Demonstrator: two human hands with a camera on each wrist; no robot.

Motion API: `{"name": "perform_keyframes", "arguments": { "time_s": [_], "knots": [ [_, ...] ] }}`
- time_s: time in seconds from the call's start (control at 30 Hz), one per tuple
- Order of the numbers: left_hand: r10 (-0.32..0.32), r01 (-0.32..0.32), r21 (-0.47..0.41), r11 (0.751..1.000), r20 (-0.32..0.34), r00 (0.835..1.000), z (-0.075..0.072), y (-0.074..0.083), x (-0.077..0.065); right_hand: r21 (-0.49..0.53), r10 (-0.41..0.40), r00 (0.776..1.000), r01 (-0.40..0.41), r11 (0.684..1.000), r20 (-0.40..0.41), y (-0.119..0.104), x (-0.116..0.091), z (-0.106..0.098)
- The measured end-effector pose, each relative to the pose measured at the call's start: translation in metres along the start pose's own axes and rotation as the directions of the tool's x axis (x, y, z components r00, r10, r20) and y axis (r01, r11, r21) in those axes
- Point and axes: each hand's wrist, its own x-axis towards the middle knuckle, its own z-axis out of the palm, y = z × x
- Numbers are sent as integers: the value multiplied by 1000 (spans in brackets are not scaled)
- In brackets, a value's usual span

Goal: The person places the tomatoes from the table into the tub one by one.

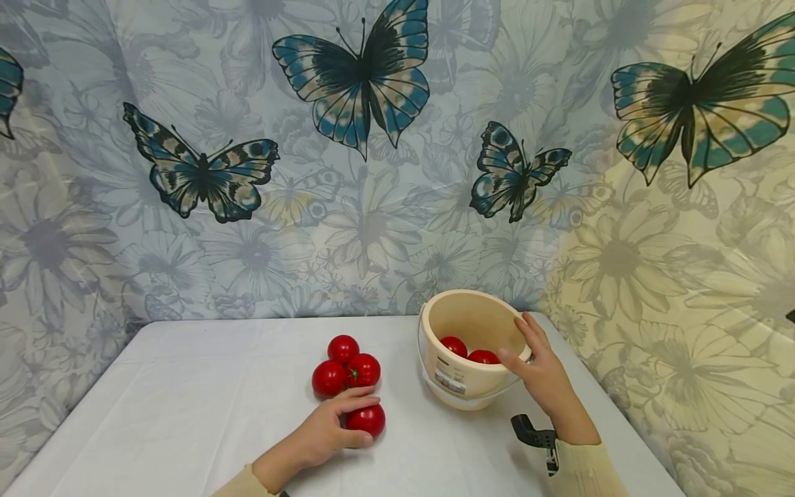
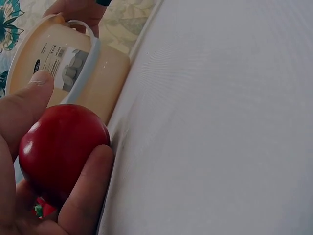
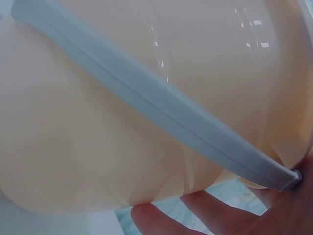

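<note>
My left hand holds a red tomato, which is at the front of a small group of tomatoes on the table. In the left wrist view, thumb and fingers curl around that tomato. Just behind it sit three more tomatoes close together, one showing a green stem. To their right is a cream bucket with a grey handle hanging across its front. Two red tomatoes show inside it. My right hand grips the bucket's right side at the rim; the right wrist view has fingertips against its outer wall.
A white cloth covers the table. Behind it and along the right side hangs a curtain-like backdrop with flowers and blue butterflies. A black wrist mount sticks out from the right wrist above the table.
</note>
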Motion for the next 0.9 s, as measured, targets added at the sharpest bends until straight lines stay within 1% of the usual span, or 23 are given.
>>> {"name": "perform_keyframes", "arguments": {
  "time_s": [0.33,0.43,0.67,0.9],
  "knots": [
    [-1,1,-11,1000,-1,1000,7,1,2,1,3,1000,-3,1000,5,-1,1,-1],
    [-2,2,-12,1000,-4,1000,7,0,3,-2,5,1000,-5,1000,2,1,2,-1],
    [-6,7,26,1000,-29,1000,5,-7,3,-2,3,1000,-3,1000,1,-1,2,0],
    [-11,11,-1,1000,-28,1000,4,-11,4,-4,-2,1000,2,1000,-5,0,1,0]
  ]
}}
